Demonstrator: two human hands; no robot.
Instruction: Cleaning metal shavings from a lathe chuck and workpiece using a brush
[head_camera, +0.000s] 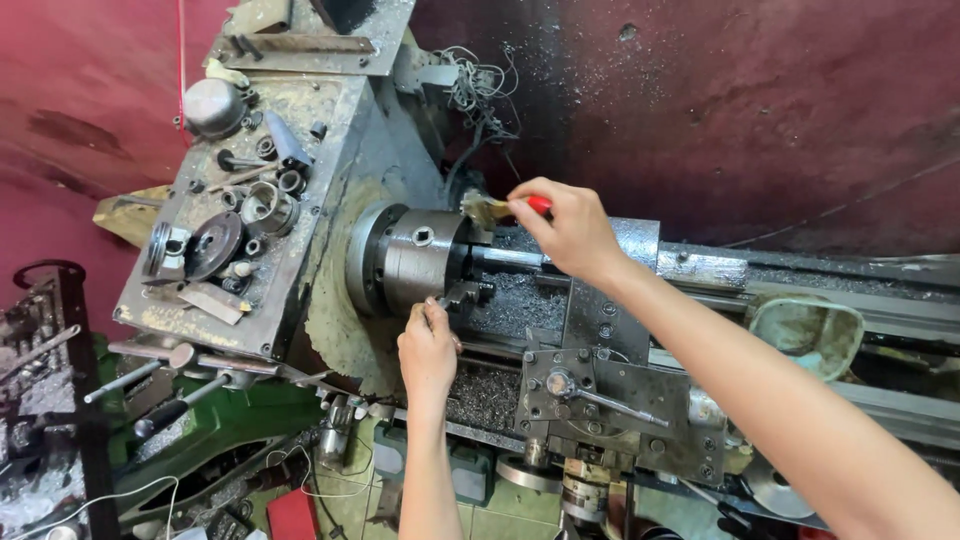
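I see my right hand closed around a brush with a red handle, its pale bristles held just above the shaft that sticks out of the lathe chuck. My left hand is lower, its fingers curled shut on a small dark part at the chuck's lower right edge; I cannot tell what that part is. The grey chuck sits at the middle of the frame, and grey metal chips lie thick on the bed just right of it and below it. The carriage is just right of my left hand, with a slim lever on its front plate. On the headstock top to the left lie loose rings, a gear, a round metal cap and flat bars. A tangle of wire hangs behind the chuck against the dark red wall. A cloudy green-tinted bowl rests on the bed at right. A red flat box lies on the floor below; no labels are legible.
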